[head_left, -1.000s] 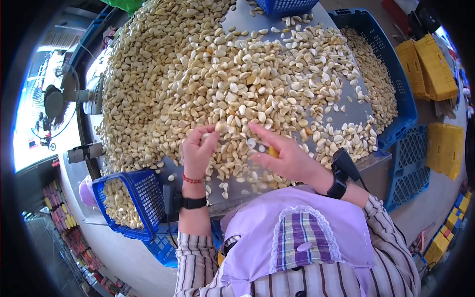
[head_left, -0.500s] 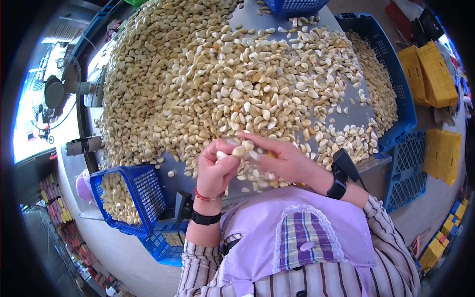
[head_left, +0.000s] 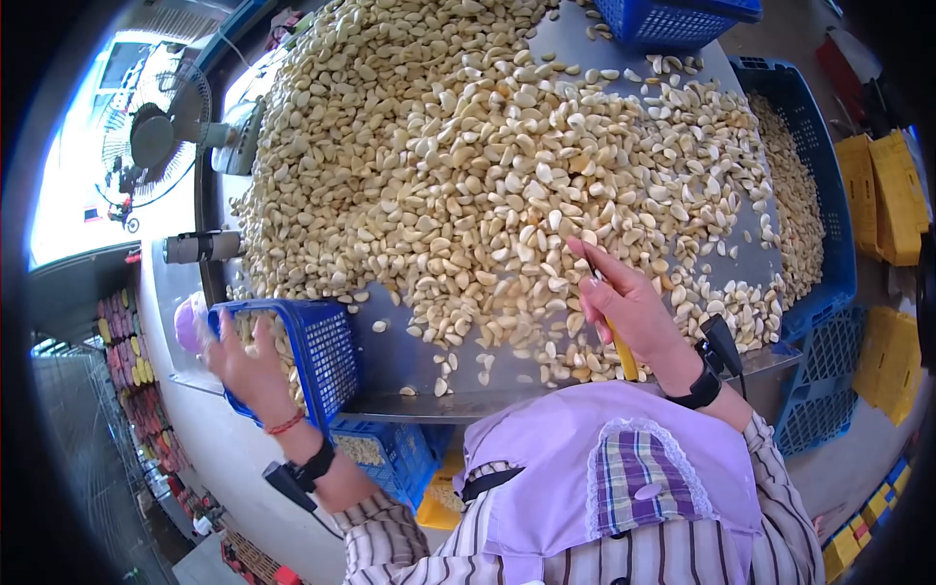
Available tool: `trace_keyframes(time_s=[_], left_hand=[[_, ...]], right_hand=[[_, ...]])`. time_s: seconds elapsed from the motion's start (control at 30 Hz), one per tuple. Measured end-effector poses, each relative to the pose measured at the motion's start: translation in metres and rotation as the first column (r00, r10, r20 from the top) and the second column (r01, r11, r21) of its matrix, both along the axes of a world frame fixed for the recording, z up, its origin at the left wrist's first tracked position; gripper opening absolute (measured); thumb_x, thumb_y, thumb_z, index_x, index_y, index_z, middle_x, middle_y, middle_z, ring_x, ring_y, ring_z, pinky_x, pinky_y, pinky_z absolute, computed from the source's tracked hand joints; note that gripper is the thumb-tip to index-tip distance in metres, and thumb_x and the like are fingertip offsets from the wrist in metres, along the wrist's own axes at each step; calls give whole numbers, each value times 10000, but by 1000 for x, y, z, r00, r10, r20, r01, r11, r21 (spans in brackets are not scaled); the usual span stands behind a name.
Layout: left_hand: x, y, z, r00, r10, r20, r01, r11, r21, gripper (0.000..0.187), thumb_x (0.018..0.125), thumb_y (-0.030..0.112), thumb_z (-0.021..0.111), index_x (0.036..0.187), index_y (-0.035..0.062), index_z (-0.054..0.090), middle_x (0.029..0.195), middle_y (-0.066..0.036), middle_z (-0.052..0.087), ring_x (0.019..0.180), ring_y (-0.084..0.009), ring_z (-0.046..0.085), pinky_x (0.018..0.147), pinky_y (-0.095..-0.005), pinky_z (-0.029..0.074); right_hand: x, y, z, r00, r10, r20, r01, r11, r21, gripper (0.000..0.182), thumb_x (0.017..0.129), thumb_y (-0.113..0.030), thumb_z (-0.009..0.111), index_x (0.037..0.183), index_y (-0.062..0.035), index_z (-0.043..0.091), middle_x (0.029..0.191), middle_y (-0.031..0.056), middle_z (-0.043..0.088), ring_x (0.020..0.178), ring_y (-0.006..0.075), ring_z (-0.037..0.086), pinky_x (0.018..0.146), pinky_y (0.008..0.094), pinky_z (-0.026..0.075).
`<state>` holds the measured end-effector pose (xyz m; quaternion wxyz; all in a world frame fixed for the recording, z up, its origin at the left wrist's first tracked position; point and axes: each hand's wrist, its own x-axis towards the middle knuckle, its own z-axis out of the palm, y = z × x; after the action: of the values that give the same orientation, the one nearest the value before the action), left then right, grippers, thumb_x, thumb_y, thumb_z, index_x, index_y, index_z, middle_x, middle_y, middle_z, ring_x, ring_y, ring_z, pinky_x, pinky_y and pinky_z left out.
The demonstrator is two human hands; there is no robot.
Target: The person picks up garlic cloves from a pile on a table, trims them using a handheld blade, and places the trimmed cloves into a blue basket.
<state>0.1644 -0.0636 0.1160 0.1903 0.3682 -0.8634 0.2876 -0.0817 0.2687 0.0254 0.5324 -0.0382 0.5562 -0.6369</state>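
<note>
A wide heap of pale, peeled garlic-like cloves [head_left: 458, 175] covers the metal table [head_left: 390, 341]. My left hand [head_left: 249, 366] is over the blue basket [head_left: 327, 356] at the table's front left corner, its fingers spread and nothing seen in them. Cloves lie inside that basket, partly hidden by the hand. My right hand [head_left: 629, 312] is closed on a slim tool with a yellow handle [head_left: 620, 351], above the near right part of the heap. The tool's dark end points up and away past the fingertips.
Another blue basket [head_left: 673, 24] stands at the table's far edge. A large blue crate [head_left: 834, 185] of cloves is along the right side. Below the table's front left are a blue basket [head_left: 400, 453] and a yellow container [head_left: 441, 512]. A fan [head_left: 156, 136] stands at the left.
My left hand has moved from the middle, beside the right hand, to the left basket, and its fingers have opened. The right hand has moved away from it. The yellow-handled tool now shows clearly.
</note>
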Motion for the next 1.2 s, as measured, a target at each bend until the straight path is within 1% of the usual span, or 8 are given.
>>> trace_keyframes(time_s=[0.33, 0.4, 0.43, 0.6, 0.67, 0.77, 1.0, 1.2], left_hand=[[-141, 21, -156, 950, -244, -197, 302, 539, 787, 271, 789, 181, 684, 1007, 28, 632, 923, -100, 626, 830, -247, 620, 686, -348, 503], [-127, 0, -156, 765, 465, -445, 600, -265, 755, 245, 859, 192, 617, 1045, 34, 610, 969, -124, 630, 833, -229, 632, 652, -302, 503], [-128, 17, -137, 437, 672, -598, 899, -348, 266, 245, 896, 193, 555, 1076, 29, 588, 981, -128, 627, 824, -185, 616, 594, -241, 479], [-142, 31, -125, 601, 452, -658, 798, -314, 514, 217, 906, 167, 532, 1064, 31, 595, 1022, -101, 638, 839, -175, 617, 590, -271, 486], [-162, 51, -131, 914, -215, -343, 377, 140, 916, 180, 882, 126, 559, 1023, 30, 615, 965, -96, 648, 828, -241, 631, 639, -337, 505], [-173, 73, -148, 874, -467, -134, 372, 464, 804, 157, 841, 99, 595, 979, 30, 625, 901, -119, 634, 804, -297, 621, 674, -374, 500], [-166, 78, -139, 842, -536, -56, 375, 508, 776, 131, 798, 118, 615, 904, 41, 602, 826, -174, 588, 767, -381, 588, 644, -448, 480], [-143, 80, -143, 943, -100, -317, 311, -74, 948, 67, 838, 27, 597, 904, 20, 604, 740, -73, 629, 574, -137, 579, 487, -255, 446]], right_hand=[[-3, 16, 3, 996, -90, -30, 90, 996, 21, 472, 926, -225, 571, 1372, -129, 451, 666, -30, 520, 453, 12, 440, 435, 158, 377], [-5, 22, 5, 994, -110, -28, 110, 994, 22, 472, 927, -231, 566, 1373, -126, 449, 663, -28, 518, 458, 13, 438, 435, 158, 372], [-7, 22, 3, 989, -148, -13, 148, 988, 42, 471, 929, -236, 561, 1372, -125, 449, 664, -27, 516, 456, 14, 433, 433, 160, 368], [-3, 12, -5, 992, -122, -29, 123, 991, 60, 441, 928, -244, 558, 1345, -121, 482, 668, -30, 509, 451, 16, 419, 423, 162, 348], [-1, 8, 0, 993, -120, -19, 121, 990, 71, 431, 924, -244, 569, 1332, -126, 497, 660, -32, 508, 450, 15, 416, 422, 161, 346], [-2, 10, 3, 994, -105, -3, 105, 993, 46, 434, 921, -252, 579, 1329, -131, 500, 661, -34, 510, 449, 13, 412, 421, 163, 348], [-5, 23, 0, 977, -215, 6, 215, 976, 41, 419, 928, -249, 571, 1320, -120, 504, 675, -27, 515, 457, 16, 419, 424, 160, 352], [7, 23, -4, 966, -143, -214, 154, 988, 32, 501, 905, -266, 606, 1358, -110, 460, 715, -9, 551, 525, 27, 474, 470, 176, 402]])
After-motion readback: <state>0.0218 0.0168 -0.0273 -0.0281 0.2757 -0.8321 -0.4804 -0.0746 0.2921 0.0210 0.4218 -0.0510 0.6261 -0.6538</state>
